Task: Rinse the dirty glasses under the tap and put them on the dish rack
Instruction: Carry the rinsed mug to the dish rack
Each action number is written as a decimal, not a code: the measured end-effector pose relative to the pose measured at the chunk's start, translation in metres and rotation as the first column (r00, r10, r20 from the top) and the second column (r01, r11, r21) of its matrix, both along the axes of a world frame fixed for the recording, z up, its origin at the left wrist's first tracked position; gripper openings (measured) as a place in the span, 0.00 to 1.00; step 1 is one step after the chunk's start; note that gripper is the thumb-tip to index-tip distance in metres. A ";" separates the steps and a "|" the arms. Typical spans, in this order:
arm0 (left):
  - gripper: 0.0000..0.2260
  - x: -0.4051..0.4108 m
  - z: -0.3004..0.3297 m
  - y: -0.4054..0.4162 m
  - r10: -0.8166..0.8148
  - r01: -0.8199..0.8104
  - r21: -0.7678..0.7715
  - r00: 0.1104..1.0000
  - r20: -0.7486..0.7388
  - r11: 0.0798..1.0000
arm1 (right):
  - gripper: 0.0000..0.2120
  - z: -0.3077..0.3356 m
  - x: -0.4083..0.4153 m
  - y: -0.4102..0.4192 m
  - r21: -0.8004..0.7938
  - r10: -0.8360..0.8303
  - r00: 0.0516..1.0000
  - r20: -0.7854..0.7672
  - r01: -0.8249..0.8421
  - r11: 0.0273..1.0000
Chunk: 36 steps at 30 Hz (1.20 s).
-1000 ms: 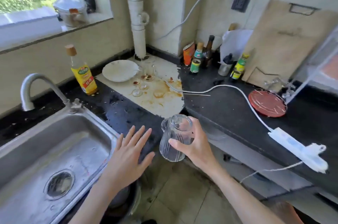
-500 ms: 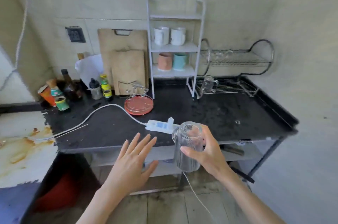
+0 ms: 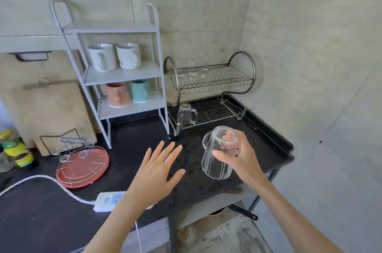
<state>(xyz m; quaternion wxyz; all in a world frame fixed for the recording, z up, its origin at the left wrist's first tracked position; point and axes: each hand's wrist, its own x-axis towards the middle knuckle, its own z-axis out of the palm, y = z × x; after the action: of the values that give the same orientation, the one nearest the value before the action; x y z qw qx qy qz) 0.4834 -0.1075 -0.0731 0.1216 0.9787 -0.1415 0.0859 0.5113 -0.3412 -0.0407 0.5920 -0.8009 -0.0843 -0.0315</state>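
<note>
On top of the long black counter (image 3: pixel 208 180) stand all the kitchen things. At the far left, big wooden boards (image 3: pixel 47 106) lean on the wall. Next to them stands a white shelf (image 3: pixel 124 74) with two white mugs (image 3: pixel 114 57) on its middle level and a pink cup (image 3: pixel 118 94) and a blue cup (image 3: pixel 140 90) on the level below. Right beside the shelf, in the corner, sits the shiny wire dish rack (image 3: pixel 210 91). It has two levels. A few small clear glasses on the top level are too faint to see well. On the bottom level, at the left end, one glass mug (image 3: pixel 186 116) stands upside down with its handle to the right.

A round red tray (image 3: pixel 82 164) with a wire stand on it lies in front of the boards. A white power strip (image 3: pixel 107 201) with its cord lies near the front edge.

The left hand (image 3: pixel 157 172) is held flat over the counter, fingers straight and spread, holding nothing. The right hand (image 3: pixel 237 157) is wrapped around a clear glass jug (image 3: pixel 217 153), thumb on the near side and fingers behind. The jug is upside down and tilted, with its bottom pointing up and its mouth down. It is in the air above the counter, in front of the dish rack and not touching it.

Some bottles with green and yellow labels (image 3: pixel 14 149) stand at the far left edge.
</note>
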 end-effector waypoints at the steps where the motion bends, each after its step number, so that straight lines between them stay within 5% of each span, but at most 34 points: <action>1: 0.44 0.017 -0.001 -0.003 -0.002 0.002 0.002 1.000 -0.015 1.000 | 0.25 -0.002 0.016 -0.003 -0.002 -0.013 1.000 -0.011 0.013 1.000; 9: 0.46 0.130 -0.027 -0.020 0.012 0.000 0.062 0.983 -0.183 0.998 | 0.27 -0.034 0.128 -0.029 -0.091 -0.041 0.996 -0.084 0.033 0.995; 15: 0.31 0.195 -0.057 -0.042 0.151 -0.122 0.107 0.932 -0.330 0.987 | 0.27 -0.074 0.234 -0.040 -0.122 -0.011 0.988 -0.152 -0.008 0.993; 19: 0.30 0.237 -0.079 -0.055 0.258 -0.234 0.110 0.883 -0.391 0.966 | 0.30 -0.097 0.309 -0.044 -0.165 0.044 0.984 -0.171 -0.072 0.984; 25: 0.32 0.282 -0.106 -0.070 0.376 -0.362 0.114 0.831 -0.409 0.925 | 0.37 -0.130 0.399 -0.037 -0.227 0.144 0.972 -0.184 -0.185 0.956; 36: 0.32 0.291 -0.120 -0.076 0.497 -0.506 0.106 0.747 -0.441 0.856 | 0.37 -0.154 0.450 -0.001 -0.215 0.255 0.937 -0.239 -0.307 0.927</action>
<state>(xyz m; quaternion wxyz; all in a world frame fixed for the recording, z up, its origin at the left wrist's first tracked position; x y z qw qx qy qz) 0.7743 -0.1838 -0.1933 0.1334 0.9715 0.1596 -0.1136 0.9615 -0.3418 -0.1949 0.4907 -0.8472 -0.1398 0.1483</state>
